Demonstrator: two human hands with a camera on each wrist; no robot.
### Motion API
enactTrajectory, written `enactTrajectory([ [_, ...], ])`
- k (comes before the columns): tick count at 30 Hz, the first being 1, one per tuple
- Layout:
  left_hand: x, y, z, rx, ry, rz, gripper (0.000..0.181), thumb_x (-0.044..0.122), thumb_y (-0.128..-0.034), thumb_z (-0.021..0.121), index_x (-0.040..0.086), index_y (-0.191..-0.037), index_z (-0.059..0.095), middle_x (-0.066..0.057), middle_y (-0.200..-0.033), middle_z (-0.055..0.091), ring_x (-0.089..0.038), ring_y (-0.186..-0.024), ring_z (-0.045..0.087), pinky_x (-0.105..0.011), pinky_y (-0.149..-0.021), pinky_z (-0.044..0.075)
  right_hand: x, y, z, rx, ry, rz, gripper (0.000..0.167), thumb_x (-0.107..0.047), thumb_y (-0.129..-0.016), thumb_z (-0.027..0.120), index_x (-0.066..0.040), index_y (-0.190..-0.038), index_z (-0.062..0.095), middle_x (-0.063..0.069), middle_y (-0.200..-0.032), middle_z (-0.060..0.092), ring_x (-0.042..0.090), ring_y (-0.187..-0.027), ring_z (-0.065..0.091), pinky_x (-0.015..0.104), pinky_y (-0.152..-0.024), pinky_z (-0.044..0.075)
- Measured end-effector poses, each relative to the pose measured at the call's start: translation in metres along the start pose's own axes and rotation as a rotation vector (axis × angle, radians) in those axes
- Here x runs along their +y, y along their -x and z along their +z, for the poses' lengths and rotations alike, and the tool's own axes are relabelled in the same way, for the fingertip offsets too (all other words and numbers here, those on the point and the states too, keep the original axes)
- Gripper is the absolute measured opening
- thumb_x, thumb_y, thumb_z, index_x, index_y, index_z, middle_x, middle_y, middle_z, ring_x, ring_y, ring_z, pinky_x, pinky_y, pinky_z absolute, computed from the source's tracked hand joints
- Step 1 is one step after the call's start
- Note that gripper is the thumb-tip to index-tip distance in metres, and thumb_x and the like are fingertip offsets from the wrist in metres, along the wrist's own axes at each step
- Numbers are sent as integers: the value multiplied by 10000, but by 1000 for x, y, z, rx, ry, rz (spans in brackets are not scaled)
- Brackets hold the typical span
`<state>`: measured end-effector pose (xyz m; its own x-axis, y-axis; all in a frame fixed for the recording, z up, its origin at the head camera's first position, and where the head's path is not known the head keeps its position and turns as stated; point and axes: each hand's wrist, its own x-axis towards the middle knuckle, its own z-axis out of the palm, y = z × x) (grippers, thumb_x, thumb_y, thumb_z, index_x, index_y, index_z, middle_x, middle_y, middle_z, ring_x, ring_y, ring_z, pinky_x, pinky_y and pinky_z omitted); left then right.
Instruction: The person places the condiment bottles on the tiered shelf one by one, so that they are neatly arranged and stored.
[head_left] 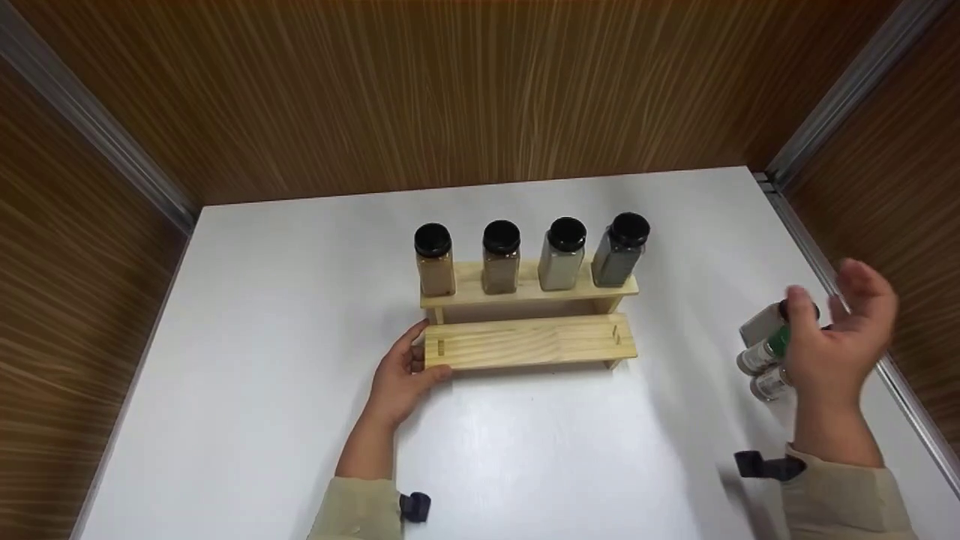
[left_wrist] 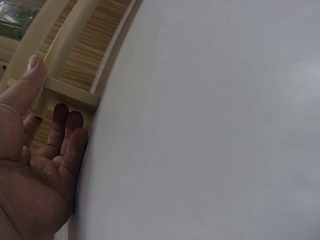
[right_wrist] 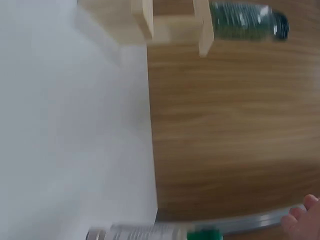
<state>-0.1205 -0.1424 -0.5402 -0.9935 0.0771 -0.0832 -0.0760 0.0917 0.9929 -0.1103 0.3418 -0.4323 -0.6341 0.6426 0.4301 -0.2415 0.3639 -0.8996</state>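
A two-tier wooden spice rack [head_left: 525, 345] stands mid-table. My left hand [head_left: 401, 382] grips the left end of its lower tier, thumb at the front edge; in the left wrist view the fingers [left_wrist: 75, 145] curl beneath the wood. Along the upper tier stand black-capped spice jars, from a tan-filled jar [head_left: 436, 274] at left to a dark-filled jar [head_left: 615, 262] at right. My right hand [head_left: 840, 349], fingers loosely bent and holding nothing visible, hovers by a green-capped jar [head_left: 759, 358] and two other jars, partly hiding them.
A brown wood-grain panel [head_left: 480, 97] rises behind the white table [head_left: 300, 300], with further panels at both sides. A metal rail [head_left: 806, 255] runs along the right edge, close to the grouped jars. The rack's lower tier bears no jars.
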Motion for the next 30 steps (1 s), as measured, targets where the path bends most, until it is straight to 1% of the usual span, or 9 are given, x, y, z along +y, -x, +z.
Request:
enactTrajectory([
  [4,0,0,1,6,-2,-4,898,24,-837,896,14,-1602,426,-181,-1140,709,-206,-951,633,-266,-805,532,24,-8,-28,47,191,128,529,-97,-1022,697,-157,-1514,510,-29,-1505,520,139,-1419,451,246,-1201,285],
  [7,0,-1,1,11,0,-15,897,22,-836,896,33,-1605,433,-174,-1149,713,-207,-955,633,-273,-804,535,41,-12,-46,43,262,251,550,-158,-1034,696,-205,-1546,500,-24,-1559,489,116,-1436,410,231,-1204,250],
  [10,1,-1,1,17,1,-24,891,33,-837,898,44,-1603,443,-170,-1151,717,-214,-957,638,-278,-804,538,54,-15,-60,-20,326,381,568,-199,-1039,691,-249,-1570,498,-30,-1619,449,113,-1470,373,250,-1226,223],
  [13,0,-1,1,23,1,-23,888,42,-834,903,43,-1598,452,-166,-1146,719,-214,-954,639,-279,-802,537,62,-16,-68,-102,358,498,569,-177,-1032,694,-278,-1567,531,-18,-1647,427,126,-1488,381,287,-1226,275],
  [17,1,-1,2,18,13,-16,900,50,-834,905,43,-1605,441,-170,-1143,716,-211,-947,637,-275,-798,533,67,-18,-76,-189,405,596,554,-191,-1048,672,-322,-1569,537,5,-1683,385,152,-1519,377,301,-1192,343],
  [19,0,-1,2,15,23,-17,903,51,-836,904,43,-1608,435,-173,-1149,712,-209,-948,636,-271,-797,535,67,-18,-79,-210,425,611,549,-214,-1061,652,-324,-1582,518,23,-1697,362,158,-1528,367,306,-1197,334],
  [22,0,-1,2,12,35,-22,903,49,-840,900,44,-1611,430,-172,-1147,707,-206,-951,632,-264,-793,536,66,-19,-83,-201,432,630,547,-224,-1070,635,-333,-1589,504,15,-1708,343,158,-1532,359,321,-1208,326],
  [26,0,-1,2,6,36,-16,898,37,-845,894,39,-1611,426,-165,-1116,699,-211,-950,631,-267,-790,536,68,-18,-91,-134,404,625,535,-177,-1054,647,-307,-1563,545,-2,-1675,399,104,-1488,401,276,-1197,328],
  [30,1,0,1,8,32,-14,892,25,-842,892,39,-1607,433,-168,-1116,699,-213,-951,636,-271,-795,539,73,-12,-99,-78,415,544,542,-146,-1006,697,-263,-1525,592,0,-1585,504,96,-1433,455,268,-1181,353],
])
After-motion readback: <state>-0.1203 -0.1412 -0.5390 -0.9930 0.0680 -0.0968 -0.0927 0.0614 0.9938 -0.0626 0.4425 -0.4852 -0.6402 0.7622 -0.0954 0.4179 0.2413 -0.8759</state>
